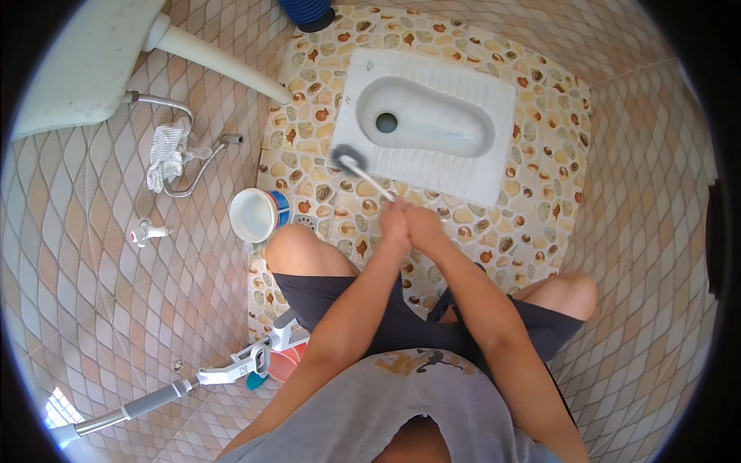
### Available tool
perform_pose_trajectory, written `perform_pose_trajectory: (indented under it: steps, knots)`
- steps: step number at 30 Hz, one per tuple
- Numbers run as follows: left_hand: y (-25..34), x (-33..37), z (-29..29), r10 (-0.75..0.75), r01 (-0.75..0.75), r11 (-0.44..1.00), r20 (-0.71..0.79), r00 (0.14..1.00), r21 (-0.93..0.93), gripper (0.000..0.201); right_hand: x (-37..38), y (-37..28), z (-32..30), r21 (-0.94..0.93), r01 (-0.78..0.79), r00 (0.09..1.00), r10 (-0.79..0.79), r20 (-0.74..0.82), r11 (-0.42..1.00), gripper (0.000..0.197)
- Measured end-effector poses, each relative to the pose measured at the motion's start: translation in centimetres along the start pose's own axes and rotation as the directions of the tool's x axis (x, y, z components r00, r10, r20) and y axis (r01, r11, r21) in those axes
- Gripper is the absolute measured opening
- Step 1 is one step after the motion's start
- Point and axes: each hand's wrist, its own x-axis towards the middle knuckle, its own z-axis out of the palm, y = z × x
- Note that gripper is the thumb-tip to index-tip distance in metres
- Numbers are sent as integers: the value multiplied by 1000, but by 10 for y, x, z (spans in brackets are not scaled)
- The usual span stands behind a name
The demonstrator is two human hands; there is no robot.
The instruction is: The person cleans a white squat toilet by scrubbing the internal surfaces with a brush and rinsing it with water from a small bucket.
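A small tiled washroom opens below me: lozenge-patterned walls (656,193) curving round a floor (536,154) printed with shells and pebbles. Nearest to my viewpoint are the grey shirt (324,428) and the dark shorts (401,324) of the crouching person, knees spread wide. To the left of the legs I see a white-and-grey pole (150,400) slanting up, with a red basin (287,363) partly hidden behind its head.

Ahead of the knees, the left hand (394,222) and right hand (423,225) meet, both clasped about the end of the brush (370,180); I cannot make out every finger. The brush points forward and left, its grey head over the near-left corner of the white squat pan (440,131); I can't tell whether it touches.

By the left knee stands a bucket (279,210), just beside a floor drain (306,221). A tap (147,232) juts from the left wall; beyond it, a cloth (165,158) hangs at a hose (204,171). Farther off I have the cistern (73,58), its pipe (224,65) and a blue ribbed container (307,11).
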Motion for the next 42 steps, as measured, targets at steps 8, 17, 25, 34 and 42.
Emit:
perform_pose_trajectory:
  steps: [8,17,25,34,42]
  knots:
    - [-28,17,-10,-126,142,981,121,985,-135,24,-17,16,10,25,-23,998,25,-54,999,23]
    - [-76,-16,40,-23,10,576,3,1000,817,34,-97,44,-18,25,-270,963,270,28,962,23]
    - [-54,8,24,-368,338,911,95,925,235,13,-59,47,19,69,-269,959,274,-76,961,24]
    - [-49,6,24,-441,399,876,117,890,269,17,-67,35,-6,48,-242,970,243,-13,969,33]
    - [-105,-1,42,-224,-53,753,331,917,656,9,-101,64,22,73,-401,912,406,-66,913,34]
